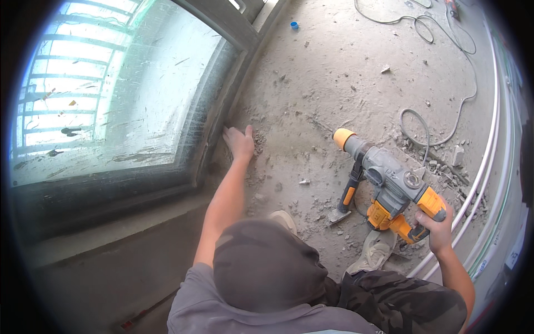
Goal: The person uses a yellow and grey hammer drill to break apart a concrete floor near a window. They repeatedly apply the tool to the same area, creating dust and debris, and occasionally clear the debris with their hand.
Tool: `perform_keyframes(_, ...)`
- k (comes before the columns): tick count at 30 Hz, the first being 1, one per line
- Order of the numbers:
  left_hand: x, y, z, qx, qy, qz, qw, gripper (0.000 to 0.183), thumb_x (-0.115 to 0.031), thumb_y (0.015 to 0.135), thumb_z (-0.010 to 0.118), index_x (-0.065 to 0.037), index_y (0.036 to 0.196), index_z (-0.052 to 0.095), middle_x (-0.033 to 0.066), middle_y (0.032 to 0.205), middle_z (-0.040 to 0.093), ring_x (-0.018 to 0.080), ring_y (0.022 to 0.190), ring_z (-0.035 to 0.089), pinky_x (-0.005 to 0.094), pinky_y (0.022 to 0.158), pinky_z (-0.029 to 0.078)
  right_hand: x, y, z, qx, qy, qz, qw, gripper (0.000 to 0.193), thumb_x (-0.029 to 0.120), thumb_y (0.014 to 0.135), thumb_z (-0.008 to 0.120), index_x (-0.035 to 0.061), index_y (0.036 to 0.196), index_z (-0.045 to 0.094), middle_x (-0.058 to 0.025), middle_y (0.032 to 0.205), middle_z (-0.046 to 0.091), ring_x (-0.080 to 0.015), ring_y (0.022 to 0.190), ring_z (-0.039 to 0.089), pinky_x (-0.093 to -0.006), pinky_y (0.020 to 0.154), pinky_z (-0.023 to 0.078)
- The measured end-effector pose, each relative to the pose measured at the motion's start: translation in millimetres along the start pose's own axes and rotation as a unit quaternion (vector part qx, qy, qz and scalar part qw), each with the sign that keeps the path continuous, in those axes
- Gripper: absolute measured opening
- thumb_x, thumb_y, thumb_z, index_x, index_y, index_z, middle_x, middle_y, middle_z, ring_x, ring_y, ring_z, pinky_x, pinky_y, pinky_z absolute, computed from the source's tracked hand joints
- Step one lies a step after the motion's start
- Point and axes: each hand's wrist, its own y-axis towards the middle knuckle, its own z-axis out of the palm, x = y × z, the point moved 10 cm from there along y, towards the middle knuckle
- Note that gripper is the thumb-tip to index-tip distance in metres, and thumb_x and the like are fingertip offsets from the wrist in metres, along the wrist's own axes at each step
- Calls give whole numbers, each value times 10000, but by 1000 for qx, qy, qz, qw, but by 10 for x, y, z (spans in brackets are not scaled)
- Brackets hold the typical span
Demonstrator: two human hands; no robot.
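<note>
My right hand [437,227] is wrapped around the rear handle of a grey and orange rotary hammer [392,181]. The tool lies slanted over the dusty floor, its orange nose toward the far left and a thin bit reaching beyond it. A black side handle [349,192] with an orange stripe sticks out below its front end. To the left, my left hand [241,145] is down low by the window frame [219,119], thumb and fingers apart, near crumbled debris. Nothing shows in it; whether it touches the frame or floor I cannot tell.
Broken rubble [445,172] is heaped along the right side, beside white pipes [489,150]. A grey cable [464,103] loops across the far right floor. Far off sits a blue cap [294,25]. My bent knee [267,261] and shoes [374,253] fill the near middle.
</note>
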Motion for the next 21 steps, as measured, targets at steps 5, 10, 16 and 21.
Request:
perform_keyframes(5, 86, 299, -9, -20, 54, -147, 987, 821, -491, 1033, 749, 154, 1467, 488, 421, 1669, 358, 541, 1595, 302, 552, 1305, 293, 22, 39, 41, 11, -1, -11, 1000, 319, 56, 870, 798, 13, 1152, 654, -47, 889, 707, -155, 746, 699, -318, 707, 574)
perform_keyframes(10, -518, -228, -16, -41, -188, -9, 981, 415, -356, 994, 814, 7, 865, 660, 215, 904, 751, 383, 875, 703, 520, 832, 526, 52, -2, -66, -13, -8, -17, 1000, 329, 57, 870, 795, 6, 1165, 659, -48, 891, 708, -162, 743, 707, -322, 707, 577)
perform_keyframes(16, 178, -172, -196, -138, 55, -14, 989, 657, -414, 1050, 744, 24, 1513, 586, 279, 1532, 609, 402, 1443, 570, 494, 1231, 421, 32, 9, 87, -9, -15, -14, 1000, 379, 52, 857, 783, -10, 1210, 660, -52, 885, 699, -171, 732, 707, -321, 705, 581)
perform_keyframes(21, -893, -770, 199, 154, -238, 146, 948, 906, -509, 1081, 674, 118, 1662, 376, 360, 1743, 355, 478, 1655, 301, 490, 1377, 227, 64, -56, -36, -31, -16, -18, 999, 393, 50, 840, 773, -12, 1210, 657, -58, 871, 690, -182, 719, 694, -329, 683, 573)
